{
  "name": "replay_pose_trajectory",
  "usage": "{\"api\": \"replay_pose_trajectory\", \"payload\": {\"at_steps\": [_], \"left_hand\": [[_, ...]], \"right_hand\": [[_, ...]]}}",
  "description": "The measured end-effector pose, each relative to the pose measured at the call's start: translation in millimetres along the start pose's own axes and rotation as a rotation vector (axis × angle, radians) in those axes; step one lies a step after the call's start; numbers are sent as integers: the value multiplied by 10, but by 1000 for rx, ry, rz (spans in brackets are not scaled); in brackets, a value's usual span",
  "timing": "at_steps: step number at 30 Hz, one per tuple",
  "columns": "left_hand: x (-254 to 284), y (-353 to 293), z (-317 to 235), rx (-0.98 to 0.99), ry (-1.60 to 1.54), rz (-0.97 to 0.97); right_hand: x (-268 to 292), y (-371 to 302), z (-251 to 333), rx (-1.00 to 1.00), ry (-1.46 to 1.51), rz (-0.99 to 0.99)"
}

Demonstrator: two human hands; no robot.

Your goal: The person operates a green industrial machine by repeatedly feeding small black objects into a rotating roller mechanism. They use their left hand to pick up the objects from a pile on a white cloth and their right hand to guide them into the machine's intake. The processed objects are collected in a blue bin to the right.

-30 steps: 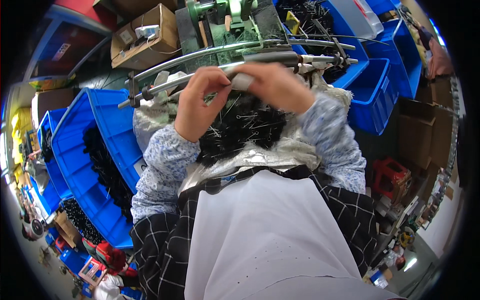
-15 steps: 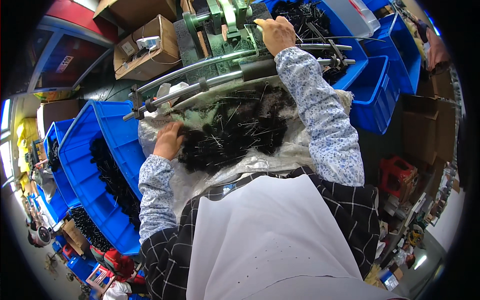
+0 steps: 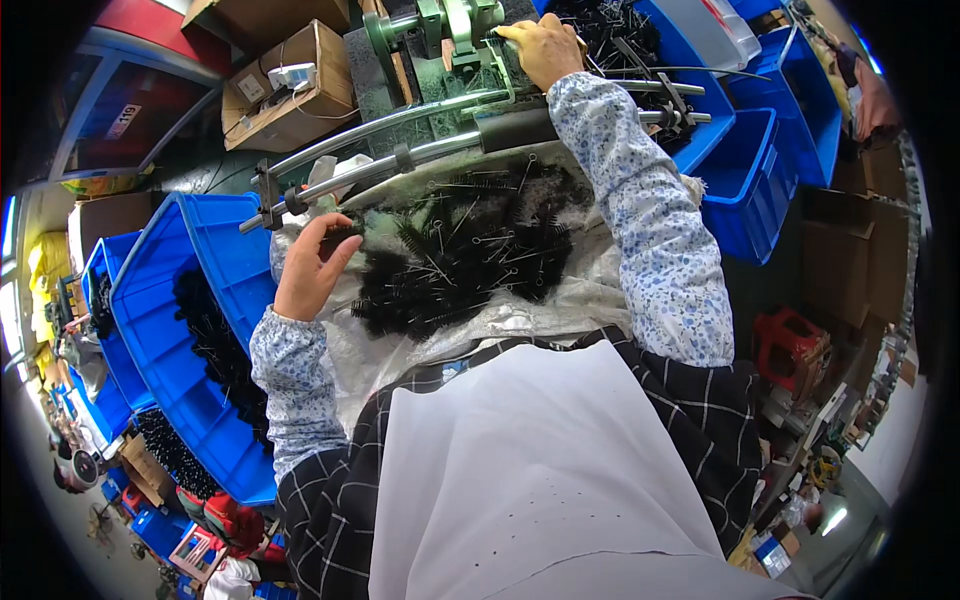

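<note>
My right hand [image 3: 548, 52] reaches up to a green machine [image 3: 459, 28]. Its fingers are closed, pinching a small dark coil spring [image 3: 492, 37] at the machine's front; the fingertips bear a yellowish covering. My left hand [image 3: 312, 268] is raised at the left edge of a heap of black wire springs [image 3: 450, 270]. Its thumb and fingers are spread apart, and nothing plainly shows in them. The heap lies on a whitish woven sack [image 3: 515, 322] in front of me. Several springs in it have long, straight, shiny ends with small loops.
Two metal rails [image 3: 345, 182] cross between the heap and the machine. A blue bin [image 3: 220, 250] with dark springs stands at left; another blue bin [image 3: 690, 145] stands behind my right arm. An open cardboard box [image 3: 290, 90] sits at back left, a red stool [image 3: 790, 350] at right.
My left hand has lifted off the heap's edge and moved slightly up and left, its fingers spreading. My right hand has shifted slightly left and up, with the spring closer to the machine.
</note>
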State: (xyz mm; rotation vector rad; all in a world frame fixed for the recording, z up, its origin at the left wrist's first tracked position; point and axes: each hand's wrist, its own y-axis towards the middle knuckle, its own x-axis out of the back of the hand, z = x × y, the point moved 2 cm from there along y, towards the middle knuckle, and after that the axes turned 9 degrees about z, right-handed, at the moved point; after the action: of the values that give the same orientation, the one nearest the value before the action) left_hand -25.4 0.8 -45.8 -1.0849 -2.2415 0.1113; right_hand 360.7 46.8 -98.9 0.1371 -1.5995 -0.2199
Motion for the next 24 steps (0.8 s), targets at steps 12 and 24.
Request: {"api": "replay_pose_trajectory", "payload": {"at_steps": [12,24], "left_hand": [[176,-144,-156,-124,-10,-239],[110,-2,-231,-122,-238,-239]], "right_hand": [[104,-140,157,-146,136,-91],[192,-90,361,-137,54,-102]]}}
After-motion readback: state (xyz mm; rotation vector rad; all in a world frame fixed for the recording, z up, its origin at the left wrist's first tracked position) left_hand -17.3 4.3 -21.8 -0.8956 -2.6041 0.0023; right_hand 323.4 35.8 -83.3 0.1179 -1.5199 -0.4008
